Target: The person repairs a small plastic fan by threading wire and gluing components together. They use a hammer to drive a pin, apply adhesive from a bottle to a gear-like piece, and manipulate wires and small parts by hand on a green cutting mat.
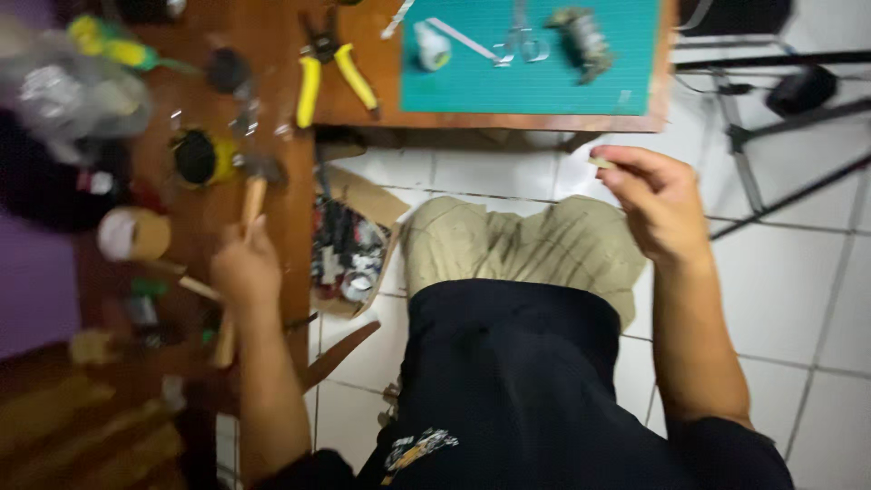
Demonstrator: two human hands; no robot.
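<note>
1. While the view is blurring with motion, the left hand (245, 265) is closing around the wooden handle of a hammer (252, 186) on the brown desk (272, 54) at the left; the fingers are wrapping the handle low down, and the dark metal head is lying farther away, just beside a black and yellow tape roll (201, 156).
2. The right hand (655, 201) is hovering off the desk, over the white tiled floor (798, 281) at the right, its fingers nearly shut and pinching a small pale piece (601, 162) between thumb and forefinger; what the piece is, I cannot tell.
3. Yellow-handled pliers (328, 74) are lying at the far side of the desk, near the edge of a green cutting mat (544, 86).
4. On the mat, scissors (520, 41), a small white roll (433, 45) and a greyish object too blurred to name are resting well apart from both hands.
5. A roll of brown tape (134, 234) is sitting left of the hammer-holding hand.
6. An open cardboard box of small parts (349, 245) is standing on the floor between the desk and the person's knees.
</note>
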